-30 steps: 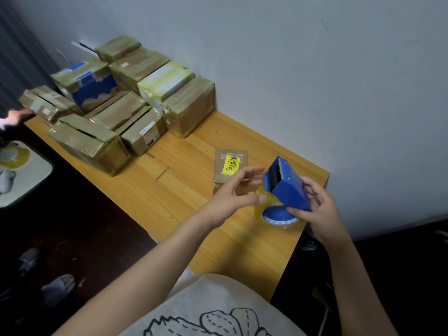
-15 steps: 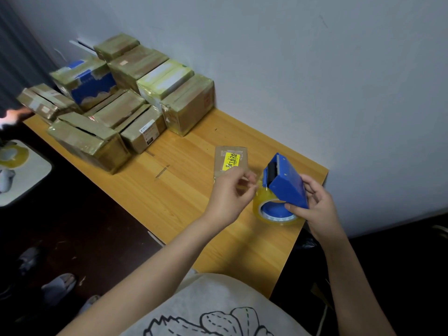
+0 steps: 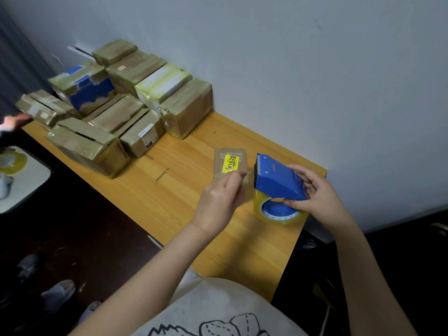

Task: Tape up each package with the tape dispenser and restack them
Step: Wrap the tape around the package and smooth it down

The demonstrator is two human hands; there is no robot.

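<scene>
Two bare hands were seen in the head view, held over the near right end of a wooden table [image 3: 169,197] that was set against a pale wall [image 3: 315,69]. The blue tape dispenser [image 3: 278,178] was gripped by the right hand [image 3: 320,200], with the fingers curled over its back and the thumb pressed beneath, just above the roll of clear yellowish tape [image 3: 278,214] mounted in it. The dispenser was held tilted, with its toothed blade end turned to the left and raised. A tape strip [image 3: 247,178] was pinched between the thumb and fingertips of the left hand [image 3: 220,202], just beside the blade, and was drawn across the short gap between the two.

One small flat package [image 3: 229,163], marked by a yellow label [image 3: 231,162], was laid on the table just beyond the left hand, apart from the rest. Many taped cardboard packages [image 3: 126,115] were stacked at the far left end of the table, against the wall. A blue and white box [image 3: 89,92] was set among them, and a larger carton [image 3: 89,146] was placed at the stack's near edge.

A second roll of tape [image 3: 13,161] was left on a white surface [image 3: 26,187] at the left edge. A slippered foot [image 3: 58,292] was seen on the dark floor below.
</scene>
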